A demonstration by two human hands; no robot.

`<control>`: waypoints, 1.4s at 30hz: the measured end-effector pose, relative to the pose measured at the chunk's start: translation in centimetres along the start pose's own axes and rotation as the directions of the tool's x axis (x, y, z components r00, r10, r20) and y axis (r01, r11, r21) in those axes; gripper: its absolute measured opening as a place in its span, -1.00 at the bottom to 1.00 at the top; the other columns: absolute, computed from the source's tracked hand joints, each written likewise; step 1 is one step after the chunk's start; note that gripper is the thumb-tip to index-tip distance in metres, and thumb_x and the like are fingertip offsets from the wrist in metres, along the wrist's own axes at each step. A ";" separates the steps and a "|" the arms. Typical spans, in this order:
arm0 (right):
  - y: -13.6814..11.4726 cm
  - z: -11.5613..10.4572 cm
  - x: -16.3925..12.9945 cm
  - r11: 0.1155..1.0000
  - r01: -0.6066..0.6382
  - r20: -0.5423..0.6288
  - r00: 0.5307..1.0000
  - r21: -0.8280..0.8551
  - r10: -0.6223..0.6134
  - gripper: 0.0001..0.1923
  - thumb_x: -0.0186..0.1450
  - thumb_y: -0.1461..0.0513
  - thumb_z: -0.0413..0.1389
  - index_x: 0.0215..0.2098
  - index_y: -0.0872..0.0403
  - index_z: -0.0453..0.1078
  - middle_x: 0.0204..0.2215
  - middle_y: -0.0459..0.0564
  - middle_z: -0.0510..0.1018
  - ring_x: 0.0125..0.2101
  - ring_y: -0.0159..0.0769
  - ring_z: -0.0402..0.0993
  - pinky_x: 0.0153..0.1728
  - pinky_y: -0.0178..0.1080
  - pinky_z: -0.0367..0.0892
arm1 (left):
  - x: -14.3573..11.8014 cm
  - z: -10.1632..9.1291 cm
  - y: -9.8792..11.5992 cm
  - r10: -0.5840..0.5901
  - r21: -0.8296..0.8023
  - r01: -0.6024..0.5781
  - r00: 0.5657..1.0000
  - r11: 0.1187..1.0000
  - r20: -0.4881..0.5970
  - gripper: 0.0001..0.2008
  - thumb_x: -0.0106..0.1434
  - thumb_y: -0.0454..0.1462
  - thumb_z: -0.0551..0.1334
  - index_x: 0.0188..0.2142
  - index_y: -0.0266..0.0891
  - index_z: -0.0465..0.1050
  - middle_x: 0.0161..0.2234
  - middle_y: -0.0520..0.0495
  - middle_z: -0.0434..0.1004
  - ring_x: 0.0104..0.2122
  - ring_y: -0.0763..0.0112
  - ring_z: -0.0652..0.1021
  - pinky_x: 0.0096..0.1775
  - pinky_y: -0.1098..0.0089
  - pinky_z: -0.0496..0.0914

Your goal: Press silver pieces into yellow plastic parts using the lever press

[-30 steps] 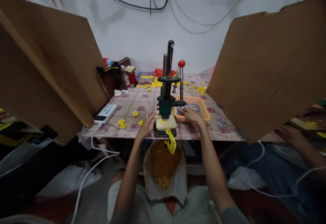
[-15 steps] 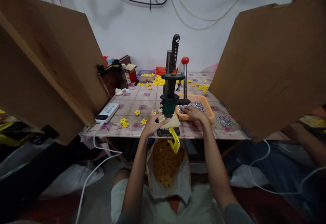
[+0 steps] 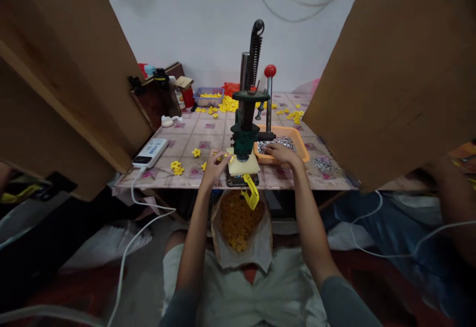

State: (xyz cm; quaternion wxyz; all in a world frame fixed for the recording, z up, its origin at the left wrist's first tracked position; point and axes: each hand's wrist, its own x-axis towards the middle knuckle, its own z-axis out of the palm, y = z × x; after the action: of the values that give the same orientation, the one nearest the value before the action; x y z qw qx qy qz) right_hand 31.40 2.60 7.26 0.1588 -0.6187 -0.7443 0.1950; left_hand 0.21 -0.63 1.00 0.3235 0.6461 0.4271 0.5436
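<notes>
A green hand press (image 3: 245, 138) with a spring and a red-knobbed lever stands at the table's front edge. My left hand (image 3: 214, 167) is at the left of its base, fingers curled round a small yellow flower-shaped piece (image 3: 229, 156) beside the press head. A pale yellow pad (image 3: 243, 167) covers the press base, and a yellow plastic strip (image 3: 252, 193) hangs from its front. My right hand (image 3: 281, 153) reaches into the orange basket (image 3: 303, 154), fingertips bent down among small shiny metal parts (image 3: 286, 142); what they pinch is hidden.
Several yellow flower pieces (image 3: 177, 168) lie left of the press, with a heap (image 3: 228, 104) behind. A paper-lined bag of yellow pieces (image 3: 240, 223) rests at my lap. A white power bank (image 3: 150, 152) sits at left. Cardboard panels (image 3: 401, 69) flank the table; a co-worker's arm shows at right.
My left hand has drawn back slightly to the left from the pad, with the yellow piece at its fingers. My right hand stays in the basket. The camera view has tilted down.
</notes>
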 end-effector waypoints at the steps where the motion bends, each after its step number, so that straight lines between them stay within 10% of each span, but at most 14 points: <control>1: 0.0 0.0 0.1 1.000 0.004 0.009 1.000 0.015 -0.004 -0.70 0.51 0.10 0.08 -0.28 0.06 0.53 -0.21 0.06 0.70 -0.19 -0.14 0.53 -0.14 -0.24 0.34 | 0.0 0.0 0.0 0.002 0.013 -0.002 1.000 1.000 -0.004 -0.72 0.39 -0.03 0.34 -0.24 -0.18 0.67 -0.19 -0.07 0.49 -0.08 0.25 0.52 -0.05 0.36 0.43; 26: 0.7 -1.9 -1.3 0.872 0.080 -0.069 0.996 0.482 -0.053 -0.41 0.29 -0.28 0.24 -0.40 0.05 0.36 -0.47 -0.09 0.42 -0.39 -0.33 0.31 -0.36 -0.28 0.26 | -1.1 -0.8 1.9 0.135 -0.022 -0.134 0.946 0.991 0.294 -0.54 0.31 0.14 0.41 -0.43 -0.17 0.70 -0.17 -0.18 0.51 -0.04 0.13 0.53 0.07 0.20 0.44; 42: 1.5 -1.8 -1.1 0.616 -0.028 -0.034 0.995 0.787 0.089 -0.48 0.25 -0.18 0.40 -0.41 0.04 0.42 -0.48 -0.10 0.48 -0.48 -0.40 0.36 -0.47 -0.35 0.35 | -0.5 -0.4 -0.7 0.003 -0.062 0.002 0.998 0.998 0.070 -0.70 0.50 -0.02 0.23 -0.09 -0.17 0.58 -0.03 -0.13 0.64 0.08 0.17 0.58 0.23 0.25 0.38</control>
State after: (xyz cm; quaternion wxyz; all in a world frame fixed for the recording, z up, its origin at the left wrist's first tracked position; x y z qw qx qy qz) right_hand 33.75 1.90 8.15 0.4325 -0.5173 -0.5578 0.4839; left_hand -0.33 -0.74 0.23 0.3580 0.6545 0.3983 0.5337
